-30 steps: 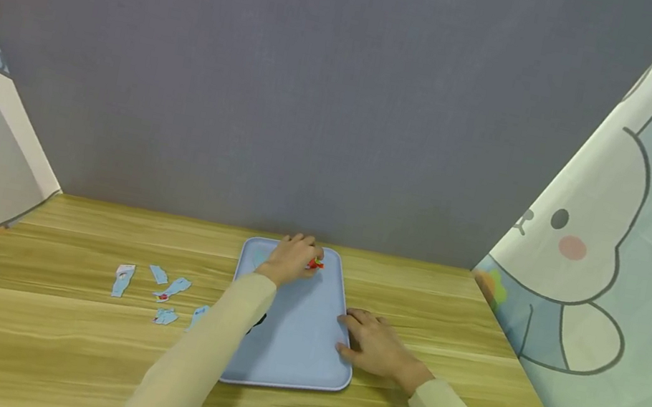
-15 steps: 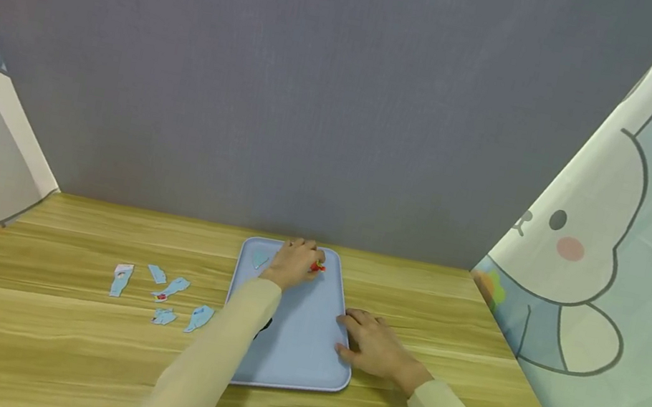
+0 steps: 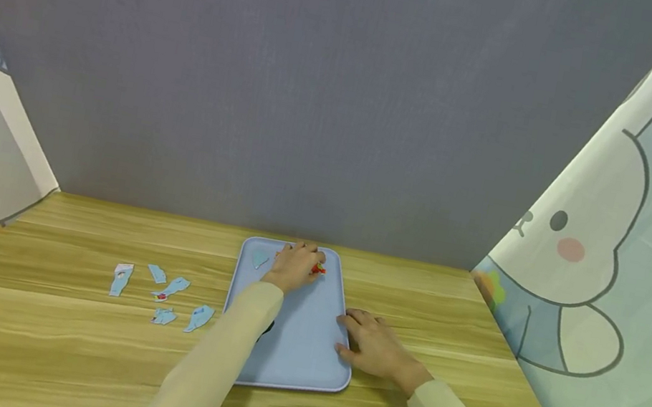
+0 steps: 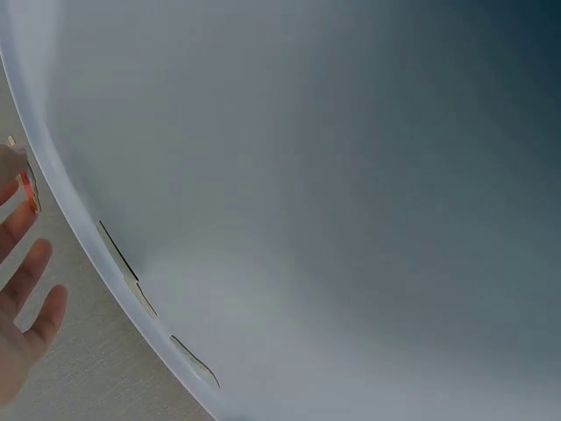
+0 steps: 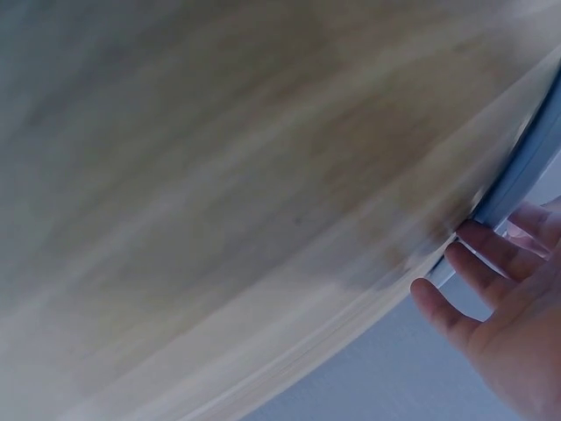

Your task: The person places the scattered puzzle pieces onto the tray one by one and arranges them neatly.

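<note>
At the far end of the blue tray [image 3: 299,355], my left hand [image 3: 293,267] pinches a red-patterned torn paper piece [image 3: 318,270] between thumb and finger. The thin edge of that red piece [image 4: 30,186] also shows in the left wrist view, with the other fingers spread. A pale blue paper piece [image 3: 260,259] lies in the tray just left of this hand. Relaxed fingers of my right hand [image 3: 376,345] rest at the tray's right rim; the right wrist view shows them touching the blue edge [image 5: 517,171].
Several torn light-blue paper pieces lie on the wooden table left of the tray, among them a long one [image 3: 121,279], a red-marked one [image 3: 172,288] and one near the tray [image 3: 199,319]. A grey wall [image 3: 292,96] stands behind the table.
My left hand has shifted slightly right and nearer with the red-patterned paper piece, uncovering the pale blue piece in the tray. The right hand stays in place.
</note>
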`<act>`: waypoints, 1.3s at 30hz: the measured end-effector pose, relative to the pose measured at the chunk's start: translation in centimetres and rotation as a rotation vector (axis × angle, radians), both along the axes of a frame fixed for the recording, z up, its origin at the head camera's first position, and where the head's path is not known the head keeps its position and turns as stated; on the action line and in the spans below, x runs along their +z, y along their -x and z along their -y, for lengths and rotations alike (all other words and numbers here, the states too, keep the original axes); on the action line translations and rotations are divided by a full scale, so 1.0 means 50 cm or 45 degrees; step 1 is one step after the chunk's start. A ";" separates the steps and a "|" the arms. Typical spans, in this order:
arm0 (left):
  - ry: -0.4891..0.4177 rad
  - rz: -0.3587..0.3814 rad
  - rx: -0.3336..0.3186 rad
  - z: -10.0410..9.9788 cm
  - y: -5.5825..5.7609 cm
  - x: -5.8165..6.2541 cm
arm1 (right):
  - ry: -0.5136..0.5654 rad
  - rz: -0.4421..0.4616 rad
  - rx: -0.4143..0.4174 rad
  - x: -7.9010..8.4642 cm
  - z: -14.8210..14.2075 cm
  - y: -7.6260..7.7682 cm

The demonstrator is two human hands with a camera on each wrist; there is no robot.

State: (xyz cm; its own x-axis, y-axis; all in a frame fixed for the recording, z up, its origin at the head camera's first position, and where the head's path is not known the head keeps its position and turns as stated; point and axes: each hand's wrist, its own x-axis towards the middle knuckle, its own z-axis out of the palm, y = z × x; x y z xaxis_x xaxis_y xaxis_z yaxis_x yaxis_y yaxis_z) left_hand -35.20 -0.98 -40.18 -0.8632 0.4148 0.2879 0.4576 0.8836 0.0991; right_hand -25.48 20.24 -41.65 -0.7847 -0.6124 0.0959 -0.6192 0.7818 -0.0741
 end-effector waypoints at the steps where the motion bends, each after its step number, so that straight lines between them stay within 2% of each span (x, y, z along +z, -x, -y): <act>1: 0.000 0.003 0.003 0.000 0.000 0.001 | 0.002 0.000 0.001 0.000 0.000 0.000; 13: -0.010 0.013 0.039 -0.004 0.001 0.007 | -0.008 0.009 -0.007 0.003 0.000 -0.003; 18: -0.008 0.060 0.041 -0.004 -0.001 0.008 | -0.015 0.005 -0.008 0.004 0.000 -0.004; 22: 0.005 0.057 0.039 -0.002 -0.005 0.010 | -0.015 0.004 -0.006 0.005 0.001 -0.004; 31: 0.010 0.028 0.007 0.004 -0.009 0.010 | 0.010 0.025 -0.004 0.007 0.002 -0.006; 39: 0.012 0.088 -0.060 0.013 -0.015 0.023 | 0.015 0.027 0.000 0.009 0.003 -0.007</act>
